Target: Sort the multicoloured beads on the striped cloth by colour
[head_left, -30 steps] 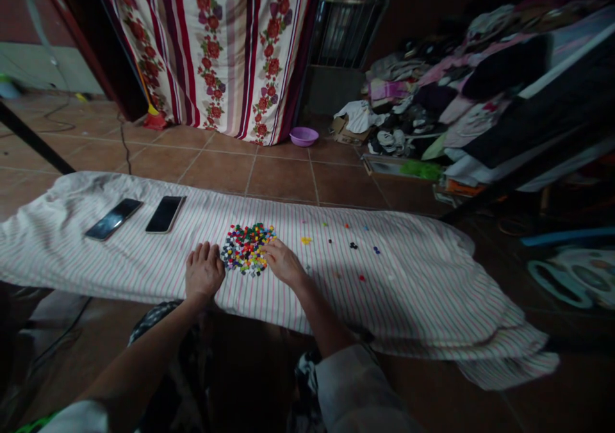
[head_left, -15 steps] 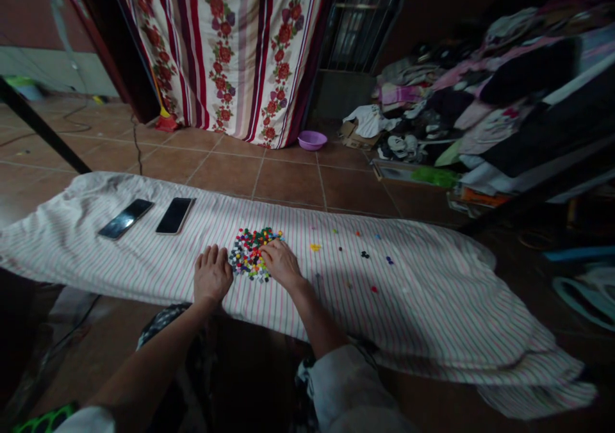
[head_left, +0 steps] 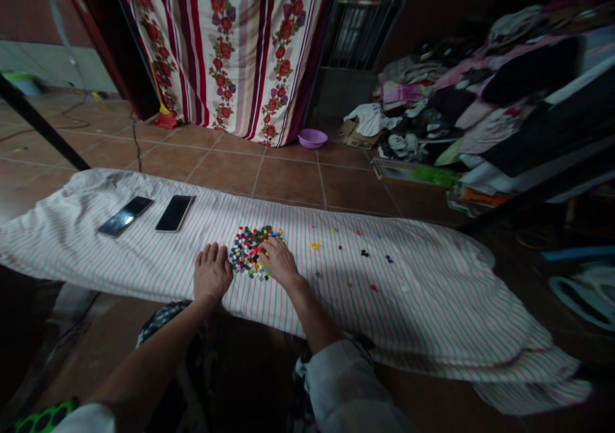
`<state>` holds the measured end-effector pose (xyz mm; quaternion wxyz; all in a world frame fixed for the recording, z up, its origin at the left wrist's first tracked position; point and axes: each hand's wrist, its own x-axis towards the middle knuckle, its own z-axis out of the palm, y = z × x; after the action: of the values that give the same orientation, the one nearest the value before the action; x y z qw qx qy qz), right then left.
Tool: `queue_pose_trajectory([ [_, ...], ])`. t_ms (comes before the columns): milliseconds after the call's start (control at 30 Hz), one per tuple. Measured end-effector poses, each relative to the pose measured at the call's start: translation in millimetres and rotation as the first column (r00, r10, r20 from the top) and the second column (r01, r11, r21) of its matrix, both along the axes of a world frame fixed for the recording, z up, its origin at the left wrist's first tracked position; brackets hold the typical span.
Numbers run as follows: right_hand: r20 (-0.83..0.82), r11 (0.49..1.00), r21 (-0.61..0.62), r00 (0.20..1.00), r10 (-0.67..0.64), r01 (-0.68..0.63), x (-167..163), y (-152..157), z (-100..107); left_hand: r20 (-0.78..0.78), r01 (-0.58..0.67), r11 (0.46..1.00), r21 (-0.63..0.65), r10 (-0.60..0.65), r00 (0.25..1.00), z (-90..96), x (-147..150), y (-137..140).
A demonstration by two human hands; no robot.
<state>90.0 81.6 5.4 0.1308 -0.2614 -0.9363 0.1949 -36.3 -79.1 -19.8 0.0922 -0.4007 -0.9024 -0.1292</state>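
Observation:
A heap of small beads or blocks in many colours (head_left: pixel 250 237) lies on the striped cloth (head_left: pixel 288 311). My left hand (head_left: pixel 211 273) rests palm down on the cloth at the heap's left edge, fingers stretched out. Over the heap's right side, my right hand (head_left: pixel 279 259) has its fingers bent down and drawn together among the pieces; anything pinched there is too small to make out. To the right, small pieces sit apart by colour, among them a yellow cluster (head_left: pixel 315 246), a black cluster (head_left: pixel 365 253), dark blue pieces (head_left: pixel 389 259) and a red piece (head_left: pixel 373 287).
Two phones, a left one (head_left: pixel 125 216) and a right one (head_left: pixel 175 213), lie on the cloth's left part. Beyond are a tiled floor (head_left: pixel 288 170), a purple basin (head_left: pixel 312 139), a floral curtain (head_left: pixel 250 55) and a large clothes pile (head_left: pixel 461 93).
My right hand has shifted very slightly left and up over the heap, its fingers a little more extended. The left hand stays in place.

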Motion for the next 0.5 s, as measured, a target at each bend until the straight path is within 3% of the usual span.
queue_pose_trajectory([
  [167,-0.106,0.999,-0.034,0.994,0.023,-0.026,1.2,2.4,1.0,-0.014,0.004,1.000,0.018,-0.004,1.000,-1.0,-0.6,-0.3],
  [267,-0.194,0.987,-0.160,0.981,-0.030,-0.002,3.4,5.4,-1.7,-0.020,0.011,1.000,0.019,-0.011,1.000,-2.0,-1.3,-0.5],
  [400,-0.319,0.895,-0.445,0.930,-0.183,0.024,9.1,13.7,-12.6,-0.009,0.010,1.000,0.023,-0.010,1.000,-1.6,-1.6,-0.5],
  [500,-0.389,0.821,-0.572,0.879,-0.276,0.004,14.5,22.3,-20.4,-0.003,0.011,1.000,0.028,-0.010,1.000,0.3,-1.0,-0.6],
])
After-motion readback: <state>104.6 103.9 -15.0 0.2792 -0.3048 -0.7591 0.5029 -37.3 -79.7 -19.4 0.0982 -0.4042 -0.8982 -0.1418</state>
